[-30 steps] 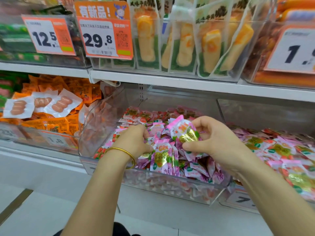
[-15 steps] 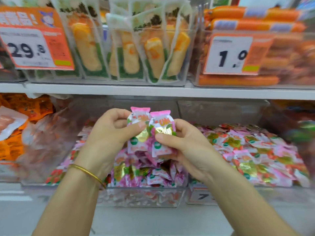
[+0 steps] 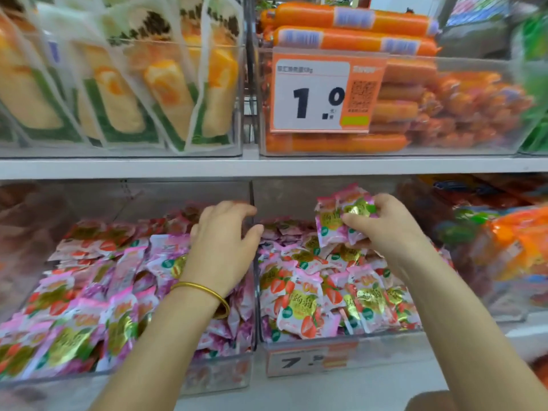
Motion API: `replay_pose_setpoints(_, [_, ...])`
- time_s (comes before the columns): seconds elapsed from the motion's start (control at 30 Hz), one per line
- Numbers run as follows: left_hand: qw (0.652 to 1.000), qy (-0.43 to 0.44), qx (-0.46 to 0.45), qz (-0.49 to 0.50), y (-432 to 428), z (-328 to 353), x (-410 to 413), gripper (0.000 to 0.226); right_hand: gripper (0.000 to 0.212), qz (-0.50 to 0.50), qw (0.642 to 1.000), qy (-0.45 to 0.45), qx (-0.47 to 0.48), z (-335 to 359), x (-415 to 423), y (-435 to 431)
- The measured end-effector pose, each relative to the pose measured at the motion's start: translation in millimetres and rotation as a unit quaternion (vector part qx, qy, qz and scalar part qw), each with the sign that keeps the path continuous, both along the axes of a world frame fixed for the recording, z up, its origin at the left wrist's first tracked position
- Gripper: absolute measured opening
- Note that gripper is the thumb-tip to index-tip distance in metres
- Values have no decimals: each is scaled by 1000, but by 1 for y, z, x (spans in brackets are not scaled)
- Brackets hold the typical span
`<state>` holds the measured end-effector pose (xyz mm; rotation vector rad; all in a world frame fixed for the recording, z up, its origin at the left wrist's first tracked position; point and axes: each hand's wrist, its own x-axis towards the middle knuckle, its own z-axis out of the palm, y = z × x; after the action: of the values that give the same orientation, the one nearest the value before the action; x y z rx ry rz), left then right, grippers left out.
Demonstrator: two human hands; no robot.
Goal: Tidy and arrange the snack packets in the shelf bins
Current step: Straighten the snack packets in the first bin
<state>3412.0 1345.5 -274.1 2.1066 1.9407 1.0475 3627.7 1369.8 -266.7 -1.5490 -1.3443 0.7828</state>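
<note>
Above the right bin (image 3: pixel 290 200), the right hand (image 3: pixel 388 232) pinches pink packets (image 3: pixel 333 225); the left hand (image 3: pixel 222 250) hovers relaxed, empty.

A white shelf board (image 3: pixel 267 167) runs across the shop display under bright, even light. On it at the left, a clear bin (image 3: pixel 241 120) holds upright white pouches (image 3: pixel 166 93) printed in yellow and green. Just beside it on the right, a second bin (image 3: pixel 474 59) is stacked with orange sausages (image 3: pixel 350 40) and carries a price tag (image 3: pixel 314 93) reading 1.0. Below the board, blurred orange and green packs (image 3: pixel 510 241) lie at the far right, and a lower tag (image 3: pixel 308 361) begins with 7.
</note>
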Motion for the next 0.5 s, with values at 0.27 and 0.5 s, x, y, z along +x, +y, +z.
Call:
replay_pose_setpoints(0.27, [999,-30,-12,10,6,-9,11,23,27,57,995,-17,-75,0,-45,61])
replay_pose_setpoints(0.5, [999,-39,-6,-3,5,-11,10,21,40,82,987,41,-132,-5,-55,67])
